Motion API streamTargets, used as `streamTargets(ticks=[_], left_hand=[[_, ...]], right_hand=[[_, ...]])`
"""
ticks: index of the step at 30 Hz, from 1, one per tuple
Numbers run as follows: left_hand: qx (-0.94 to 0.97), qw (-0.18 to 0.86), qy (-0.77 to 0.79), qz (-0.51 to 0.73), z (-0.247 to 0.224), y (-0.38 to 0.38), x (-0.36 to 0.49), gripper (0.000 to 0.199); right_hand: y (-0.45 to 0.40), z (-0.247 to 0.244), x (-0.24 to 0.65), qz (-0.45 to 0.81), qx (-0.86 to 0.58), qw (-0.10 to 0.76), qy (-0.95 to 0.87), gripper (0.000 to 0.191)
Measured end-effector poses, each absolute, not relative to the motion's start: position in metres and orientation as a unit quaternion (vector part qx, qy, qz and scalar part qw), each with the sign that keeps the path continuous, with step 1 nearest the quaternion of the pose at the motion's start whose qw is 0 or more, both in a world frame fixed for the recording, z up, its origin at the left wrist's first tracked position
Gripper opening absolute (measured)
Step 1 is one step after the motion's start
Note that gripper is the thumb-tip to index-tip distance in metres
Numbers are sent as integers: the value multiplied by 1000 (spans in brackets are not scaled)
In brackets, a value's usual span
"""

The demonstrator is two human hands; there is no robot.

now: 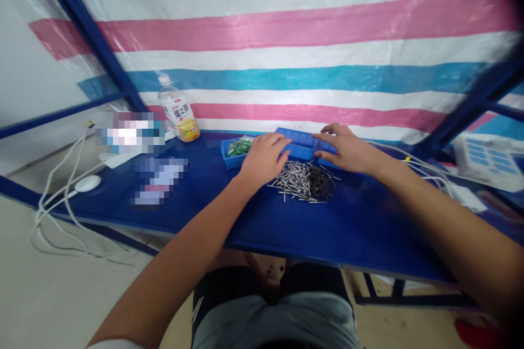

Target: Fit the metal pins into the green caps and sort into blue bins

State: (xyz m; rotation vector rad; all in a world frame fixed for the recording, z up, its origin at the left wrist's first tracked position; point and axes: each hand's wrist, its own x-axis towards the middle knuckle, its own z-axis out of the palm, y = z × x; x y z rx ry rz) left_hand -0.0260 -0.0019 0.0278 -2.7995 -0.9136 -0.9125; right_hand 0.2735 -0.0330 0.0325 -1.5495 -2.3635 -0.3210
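Note:
A heap of thin silver metal pins (292, 180) lies on the blue table, with dark, short pieces (321, 181) mixed in on its right side. Just behind the heap stands a blue plastic bin (301, 137). My left hand (264, 159) is over this bin's left end, fingers stretched and thumb apart, holding nothing I can see. Beside that hand is another blue bin (233, 162) with green-and-clear packets (240, 146) in it. My right hand (347, 148) reaches to the bins' right end, fingers spread; whether its fingertips touch a bin is unclear.
A drink bottle (180, 112) stands at the back left. Near it are blurred-out items (159, 180), white cables (67, 202) and a white round object (88, 183). Blue metal posts (94, 38) and a striped sheet (262, 27) bound the table (286, 229). A white power strip (466, 198) lies right.

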Motion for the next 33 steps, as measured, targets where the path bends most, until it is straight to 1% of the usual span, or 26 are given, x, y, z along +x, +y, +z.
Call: streamTargets(ticks=[2,5,7,11,14,19,24,29,33], left_hand=[[-890,53,-350,-289,26,11,-37,38],[-895,63,-361,-256,20,22,-43,37],[-900,69,-357,-243,18,25,-42,36],[-901,70,-354,-240,17,28,-34,37],[-906,64,-344,-237,20,29,-32,35],[-910,40,-331,-246,22,27,-33,34],[-899,55,-352,-255,21,20,-35,29],[-889,66,-378,-250,25,14,-39,31],[-889,31,-381,-253,25,16,-42,32]], right_hand=[[-39,33,282,-106,-548,142,-817,64],[-45,26,290,-61,-556,134,-818,57],[-45,20,291,-49,-551,143,-820,53],[-43,10,286,-66,-552,175,-813,54],[-43,8,281,-68,-558,180,-807,56],[-47,9,277,-67,-550,165,-816,54],[-51,11,265,-80,-576,148,-800,51],[-52,14,251,-86,-590,138,-791,48],[-53,14,247,-97,-599,126,-785,49]])
